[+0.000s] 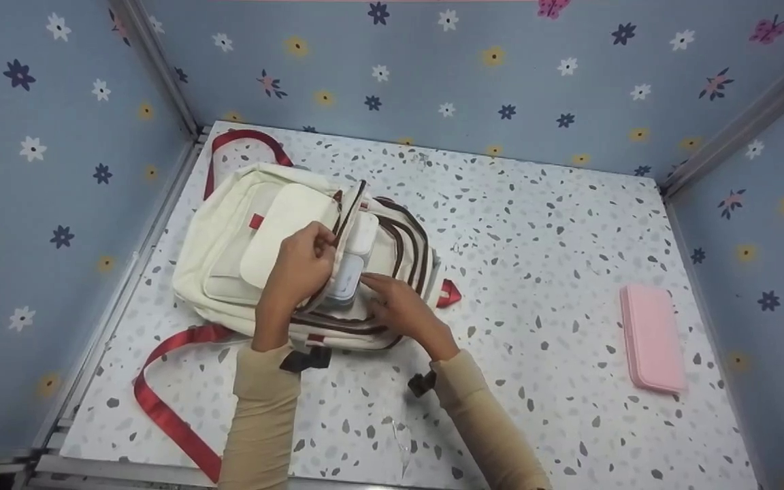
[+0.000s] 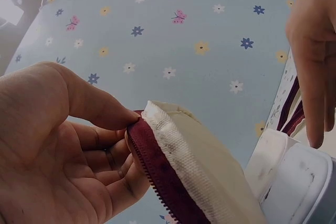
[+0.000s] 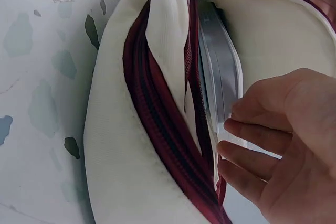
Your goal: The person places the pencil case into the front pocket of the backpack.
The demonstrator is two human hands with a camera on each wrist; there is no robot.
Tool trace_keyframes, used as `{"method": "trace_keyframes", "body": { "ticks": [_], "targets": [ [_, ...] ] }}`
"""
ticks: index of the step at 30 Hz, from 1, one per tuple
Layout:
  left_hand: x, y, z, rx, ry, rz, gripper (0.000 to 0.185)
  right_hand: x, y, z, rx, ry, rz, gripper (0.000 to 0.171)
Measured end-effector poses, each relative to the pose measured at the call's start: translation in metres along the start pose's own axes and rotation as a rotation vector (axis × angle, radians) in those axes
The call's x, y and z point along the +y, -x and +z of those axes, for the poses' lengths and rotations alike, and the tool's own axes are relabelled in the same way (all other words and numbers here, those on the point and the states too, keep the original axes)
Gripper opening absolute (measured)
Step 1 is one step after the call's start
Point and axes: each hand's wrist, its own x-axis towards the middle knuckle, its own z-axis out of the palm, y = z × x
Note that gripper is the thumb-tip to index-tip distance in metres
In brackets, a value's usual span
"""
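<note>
A cream backpack (image 1: 194, 255) with dark red zips lies on the table, its front pocket unzipped. My left hand (image 1: 300, 265) pinches the zip edge of the pocket's flap (image 2: 199, 166) between thumb and fingers and holds it pulled back. Inside the pocket sit a pale blue-grey case (image 1: 349, 275) and a white case (image 1: 363, 233), side by side. My right hand (image 1: 402, 309) is at the pocket's opening, its fingers extended, with fingertips right at the blue-grey case. The lower part of the cases is hidden in the pocket.
A pink zip case (image 1: 654, 338) lies at the right side of the speckled table (image 1: 542, 272). One red strap (image 1: 181, 429) trails toward the front edge, another red strap (image 1: 249, 135) loops at the back. Flowered panels (image 1: 433, 75) enclose the table on three sides.
</note>
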Motion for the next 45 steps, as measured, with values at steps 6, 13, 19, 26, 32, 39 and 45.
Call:
{"method": "trace_keyframes", "body": {
  "ticks": [6,13,19,26,32,39,45],
  "targets": [
    [-0.001,0.000,0.000,-0.001,0.005,0.000,0.017,0.014,-0.006,-0.004,0.183,-0.149,0.116,0.051],
    [-0.001,0.000,0.000,0.003,0.013,0.006,0.016,0.021,-0.017,-0.006,0.123,-0.250,0.206,0.055],
    [0.000,0.000,0.000,-0.001,0.008,-0.005,0.015,0.023,-0.023,-0.003,0.098,-0.293,0.203,0.058],
    [0.002,-0.001,0.002,-0.005,0.005,0.012,0.014,0.021,-0.030,0.000,0.106,-0.318,0.218,0.058],
    [0.003,0.001,0.001,-0.017,-0.003,-0.006,0.016,0.018,-0.036,0.001,0.095,-0.299,0.204,0.060],
    [0.001,0.001,0.000,-0.015,-0.006,-0.016,0.016,0.019,-0.036,0.000,0.108,-0.290,0.202,0.056],
    [-0.001,0.001,0.000,-0.002,0.001,-0.015,0.016,0.017,-0.030,-0.004,0.190,-0.350,0.191,0.048]
  ]
}}
